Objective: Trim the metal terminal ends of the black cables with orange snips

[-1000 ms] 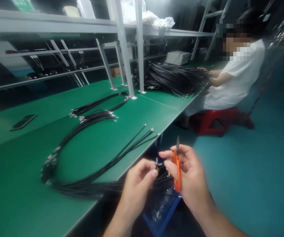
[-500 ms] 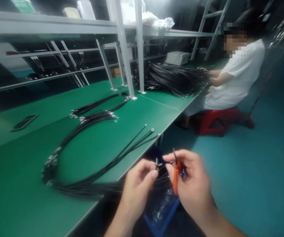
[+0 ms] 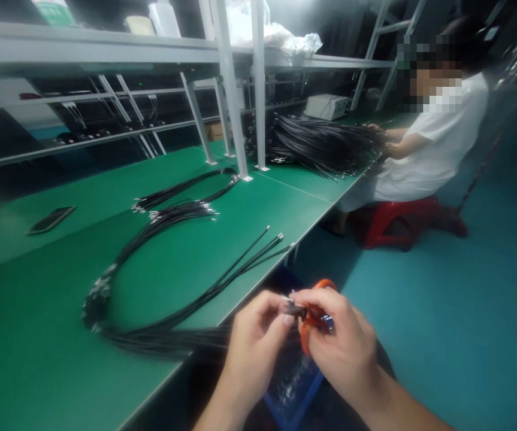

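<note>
Over the bench edge, my left hand (image 3: 258, 335) pinches the end of a black cable between thumb and fingertips. My right hand (image 3: 345, 335) is closed around small orange-handled cutters (image 3: 307, 338). Their dark jaws point left and meet the cable end at my left fingertips; whether they grip it is hidden. The bundle of black cables (image 3: 163, 338) curves across the green bench and runs to my left hand. Several cables with metal tips (image 3: 262, 244) fan out along the edge.
Below my hands sits a blue bin (image 3: 292, 398) with small clear pieces inside. A phone (image 3: 51, 220) lies on the green bench (image 3: 29, 293). White posts (image 3: 233, 102) hold a shelf. A co-worker in white (image 3: 449, 137) sits on a red stool (image 3: 390, 221) by a large cable pile (image 3: 321, 143).
The cutters have turned from upright to pointing left, and my right hand has moved in against my left fingertips. The whole view has shifted slightly.
</note>
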Action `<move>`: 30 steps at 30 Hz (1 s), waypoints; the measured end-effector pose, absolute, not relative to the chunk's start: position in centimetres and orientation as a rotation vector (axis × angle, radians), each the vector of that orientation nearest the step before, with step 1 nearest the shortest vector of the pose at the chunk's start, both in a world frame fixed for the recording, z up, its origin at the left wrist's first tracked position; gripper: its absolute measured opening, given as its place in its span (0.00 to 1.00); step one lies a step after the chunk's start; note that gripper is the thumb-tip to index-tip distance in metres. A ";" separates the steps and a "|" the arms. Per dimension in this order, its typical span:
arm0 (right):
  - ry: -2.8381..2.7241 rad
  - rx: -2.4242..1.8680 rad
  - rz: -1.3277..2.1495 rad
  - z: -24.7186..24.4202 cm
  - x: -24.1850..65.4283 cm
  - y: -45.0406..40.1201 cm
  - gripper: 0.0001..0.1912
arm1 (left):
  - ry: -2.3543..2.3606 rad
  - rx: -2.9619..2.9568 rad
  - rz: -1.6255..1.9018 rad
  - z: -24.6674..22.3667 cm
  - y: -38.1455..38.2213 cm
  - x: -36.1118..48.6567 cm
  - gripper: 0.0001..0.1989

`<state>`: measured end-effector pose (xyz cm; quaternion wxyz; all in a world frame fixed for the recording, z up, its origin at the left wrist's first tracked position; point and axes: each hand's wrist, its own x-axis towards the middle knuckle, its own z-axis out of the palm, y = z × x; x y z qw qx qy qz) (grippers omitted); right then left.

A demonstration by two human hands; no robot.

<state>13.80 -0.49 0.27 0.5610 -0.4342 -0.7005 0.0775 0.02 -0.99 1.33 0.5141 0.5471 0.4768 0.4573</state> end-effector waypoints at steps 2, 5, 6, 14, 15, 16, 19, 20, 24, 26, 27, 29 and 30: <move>-1.659 -1.009 0.102 0.2 13.8 -0.5 0.21 | 1.266 1.474 1.171 1.5 -1.3 0.1 0.04; -1.663 -0.991 0.065 0.1 13.7 -0.6 0.22 | 1.452 1.766 1.361 1.5 -1.5 0.3 0.15; -1.666 -0.980 0.063 0.0 13.7 -0.6 0.23 | 1.481 1.851 1.402 1.4 -1.5 0.4 0.18; -1.675 -0.928 0.087 -0.4 14.0 -0.4 0.27 | 1.567 1.871 1.268 1.7 -0.3 -0.6 0.13; -1.685 -0.918 0.086 -0.4 14.1 -0.3 0.28 | 1.495 1.827 1.198 1.9 -0.3 -0.7 0.13; -1.699 -0.905 0.073 -0.3 14.1 -0.3 0.28 | 1.405 1.780 1.139 2.0 -0.3 -0.6 0.12; -1.744 -0.861 0.002 -0.1 13.9 -0.1 0.30 | 1.230 1.660 1.115 2.1 -0.5 -0.2 0.07; -1.757 -0.847 -0.024 0.0 13.8 0.0 0.31 | 1.216 1.631 1.155 2.0 -0.5 0.0 0.05; -1.742 -0.804 -0.099 0.4 13.5 0.5 0.27 | 1.190 1.446 1.232 1.4 -0.6 0.4 0.04; -1.696 -0.820 -0.116 0.2 13.6 0.6 0.23 | 1.173 1.302 1.247 1.1 -0.5 0.3 0.04; -1.668 -0.857 -0.110 0.0 13.8 0.5 0.21 | 1.165 1.237 1.264 1.0 -0.4 0.2 0.04; -1.610 -0.992 -0.035 -0.4 14.1 0.1 0.18 | 1.157 1.144 1.293 0.7 -0.2 0.0 0.04; -1.570 -1.064 0.045 -0.7 14.2 -0.3 0.17 | 1.152 1.118 1.297 0.6 -0.1 -0.2 0.04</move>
